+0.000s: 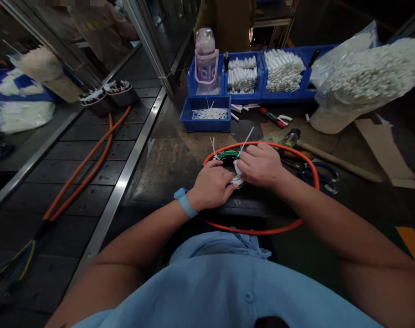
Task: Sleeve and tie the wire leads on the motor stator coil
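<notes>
A ring-shaped motor stator (227,155) with a green inner edge lies on the bench in front of me, mostly covered by my hands. My left hand (210,184) rests over its left side with the fingers curled, thumb near a crumpled white piece (239,177). On the other side, my right hand (260,165) is closed, pinching the white piece at the ring's near right part. White cable ties (247,140) stick up from the ring's far side. An orange cable (317,177) loops around both hands and hangs past the bench edge. The fingertips are partly hidden.
Blue bins (262,98) of white tubes and a small blue tray (204,125) of cable ties stand behind. A hammer (344,160), pliers (320,171) and red marker (272,117) lie nearby. At left, a slatted conveyor (91,157) carries two stators (120,94) with orange cables.
</notes>
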Demonstrator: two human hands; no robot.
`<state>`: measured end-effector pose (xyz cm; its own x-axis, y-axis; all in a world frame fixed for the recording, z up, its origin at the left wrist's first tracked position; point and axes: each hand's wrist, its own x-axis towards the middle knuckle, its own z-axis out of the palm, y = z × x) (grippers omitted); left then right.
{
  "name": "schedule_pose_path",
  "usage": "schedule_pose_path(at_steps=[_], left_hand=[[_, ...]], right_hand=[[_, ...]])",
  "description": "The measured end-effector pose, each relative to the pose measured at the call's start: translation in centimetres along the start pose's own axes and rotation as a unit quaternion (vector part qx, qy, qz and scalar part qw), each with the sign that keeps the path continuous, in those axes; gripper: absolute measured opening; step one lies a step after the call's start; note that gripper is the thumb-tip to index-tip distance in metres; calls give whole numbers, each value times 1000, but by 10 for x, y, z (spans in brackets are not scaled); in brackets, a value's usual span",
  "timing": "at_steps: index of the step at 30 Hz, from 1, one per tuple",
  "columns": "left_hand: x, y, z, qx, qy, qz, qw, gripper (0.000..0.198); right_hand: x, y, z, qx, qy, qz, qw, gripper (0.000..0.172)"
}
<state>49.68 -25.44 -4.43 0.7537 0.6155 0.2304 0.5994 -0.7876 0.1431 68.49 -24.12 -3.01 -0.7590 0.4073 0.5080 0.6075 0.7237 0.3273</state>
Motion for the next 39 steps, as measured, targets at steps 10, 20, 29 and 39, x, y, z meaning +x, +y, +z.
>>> schedule_pose_path(at_steps=[10,20,29,39], left_hand=[[2,-1,7,47,-1,11,999,43],[3,0,16,21,26,5,999,38],[-10,-48,-16,22,-19,120,992,27],[20,-11,-2,67,-27,32,997,26]], right_hand=[[-17,-5,-10,272,-140,138,942,18],[5,-1,25,154,-155,125,968,20],[-13,6,36,326,-29,156,932,42],[-61,115,15,220,151,383,885,28]])
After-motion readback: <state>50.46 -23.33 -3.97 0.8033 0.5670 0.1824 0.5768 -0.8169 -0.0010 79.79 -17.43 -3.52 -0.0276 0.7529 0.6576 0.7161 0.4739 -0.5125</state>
